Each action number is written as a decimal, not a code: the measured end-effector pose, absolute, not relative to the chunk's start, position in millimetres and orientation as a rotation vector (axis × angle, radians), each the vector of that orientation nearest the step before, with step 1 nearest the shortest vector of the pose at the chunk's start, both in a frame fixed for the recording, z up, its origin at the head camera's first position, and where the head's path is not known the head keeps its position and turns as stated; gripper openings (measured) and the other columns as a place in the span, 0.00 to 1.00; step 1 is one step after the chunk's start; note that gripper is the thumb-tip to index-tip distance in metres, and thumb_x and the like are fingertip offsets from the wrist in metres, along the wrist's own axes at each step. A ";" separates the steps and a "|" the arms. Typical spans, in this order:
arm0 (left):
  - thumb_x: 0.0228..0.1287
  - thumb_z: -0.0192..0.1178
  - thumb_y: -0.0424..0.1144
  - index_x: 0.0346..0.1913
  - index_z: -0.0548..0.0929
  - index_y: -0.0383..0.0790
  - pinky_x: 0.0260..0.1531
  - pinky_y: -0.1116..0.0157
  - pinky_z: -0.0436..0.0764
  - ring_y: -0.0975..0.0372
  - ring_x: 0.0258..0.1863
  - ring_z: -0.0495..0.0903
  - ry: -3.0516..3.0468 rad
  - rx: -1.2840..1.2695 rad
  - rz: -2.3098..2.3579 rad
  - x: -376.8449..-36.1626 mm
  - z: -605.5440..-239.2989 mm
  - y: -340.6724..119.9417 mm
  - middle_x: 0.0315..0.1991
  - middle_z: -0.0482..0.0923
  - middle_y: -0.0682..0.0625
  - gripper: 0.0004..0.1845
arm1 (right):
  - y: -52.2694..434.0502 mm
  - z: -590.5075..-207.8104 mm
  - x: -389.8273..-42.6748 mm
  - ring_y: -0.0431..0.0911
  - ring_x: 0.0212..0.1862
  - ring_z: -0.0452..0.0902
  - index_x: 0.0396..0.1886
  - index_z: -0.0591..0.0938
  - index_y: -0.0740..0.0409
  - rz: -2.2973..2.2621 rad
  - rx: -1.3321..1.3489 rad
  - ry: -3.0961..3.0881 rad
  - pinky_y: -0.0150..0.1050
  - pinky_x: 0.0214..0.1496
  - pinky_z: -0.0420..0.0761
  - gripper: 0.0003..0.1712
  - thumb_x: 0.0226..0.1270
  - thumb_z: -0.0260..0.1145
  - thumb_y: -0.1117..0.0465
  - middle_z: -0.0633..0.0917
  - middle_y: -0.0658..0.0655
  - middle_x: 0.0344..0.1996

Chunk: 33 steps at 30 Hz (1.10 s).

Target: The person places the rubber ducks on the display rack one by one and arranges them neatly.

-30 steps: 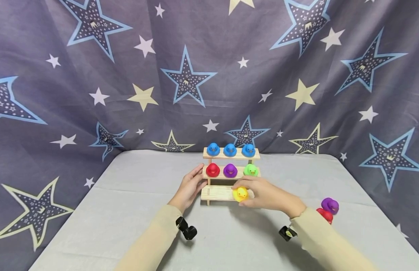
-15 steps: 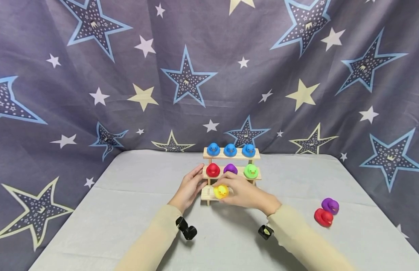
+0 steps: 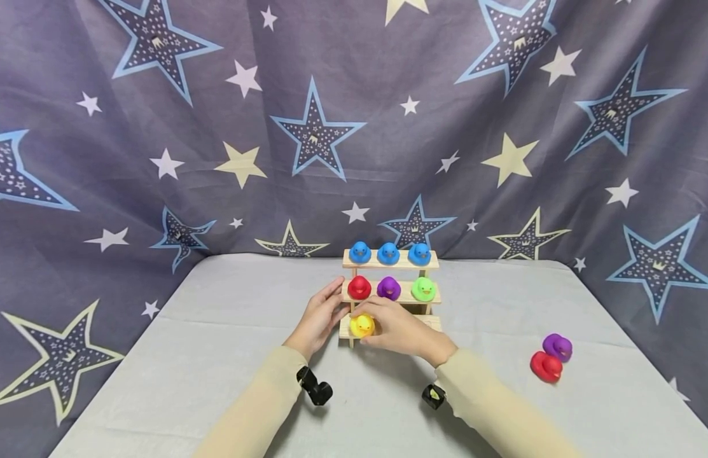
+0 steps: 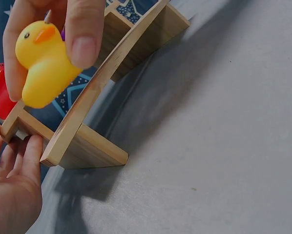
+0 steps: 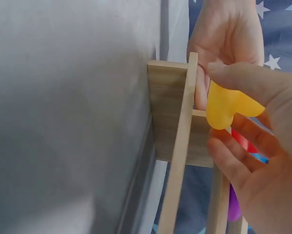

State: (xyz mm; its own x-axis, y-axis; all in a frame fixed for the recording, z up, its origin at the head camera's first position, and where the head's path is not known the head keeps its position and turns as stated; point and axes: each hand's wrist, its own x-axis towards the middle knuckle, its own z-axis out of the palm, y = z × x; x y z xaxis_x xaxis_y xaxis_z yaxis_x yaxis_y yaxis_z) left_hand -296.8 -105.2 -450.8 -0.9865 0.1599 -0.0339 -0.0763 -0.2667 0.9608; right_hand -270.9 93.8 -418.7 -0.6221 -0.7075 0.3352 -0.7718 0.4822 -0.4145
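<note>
A three-tier wooden shelf stands on the table. My right hand pinches a yellow rubber duck between thumb and fingers at the left end of the lowest tier. In the left wrist view, the yellow duck appears close over that plank, its orange beak showing. My left hand holds the shelf's left side; its fingers lie against the wood there. On the middle tier sit a red duck, a purple duck and a green duck.
Three blue ducks line the top tier. To the right on the table, a loose red duck lies against a loose purple duck. A star-patterned curtain hangs behind the table.
My right hand has carried the yellow duck leftward along the lowest tier, from its right part to its left end. My left hand has stayed at the shelf's side.
</note>
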 end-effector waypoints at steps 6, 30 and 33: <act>0.78 0.42 0.29 0.78 0.57 0.37 0.69 0.58 0.70 0.49 0.73 0.61 1.797 0.097 2.386 -297.3 -451.3 -104.7 0.77 0.53 0.38 0.29 | 89.8 -424.1 -273.2 0.49 0.60 0.75 0.55 0.83 0.58 0.817 1.261 -2.641 0.46 0.67 0.76 0.26 0.56 0.79 0.60 0.83 0.54 0.53; 0.78 0.42 0.27 0.78 0.56 0.36 0.69 0.60 0.70 0.48 0.73 0.60 1.764 0.100 2.409 -297.7 -451.9 -105.5 0.78 0.52 0.37 0.29 | 79.6 -430.2 -273.2 0.50 0.55 0.79 0.54 0.83 0.61 0.817 1.140 -2.599 0.45 0.62 0.80 0.27 0.54 0.80 0.60 0.82 0.58 0.52; 0.78 0.41 0.27 0.78 0.56 0.36 0.69 0.60 0.70 0.47 0.73 0.60 1.769 0.100 2.407 -298.2 -452.7 -105.6 0.78 0.52 0.37 0.29 | 78.9 -429.8 -272.4 0.50 0.54 0.80 0.54 0.83 0.61 0.824 1.137 -2.588 0.45 0.62 0.81 0.27 0.54 0.80 0.61 0.83 0.58 0.51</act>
State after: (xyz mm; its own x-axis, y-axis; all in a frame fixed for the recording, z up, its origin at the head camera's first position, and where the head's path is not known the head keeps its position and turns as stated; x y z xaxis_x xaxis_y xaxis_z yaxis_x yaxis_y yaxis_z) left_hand -298.2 -105.6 -452.7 -0.9860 0.1625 -0.0368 -0.0836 -0.2918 0.9528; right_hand -272.4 78.9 -429.8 -0.6852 -0.6175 0.3862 -0.7271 0.5494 -0.4116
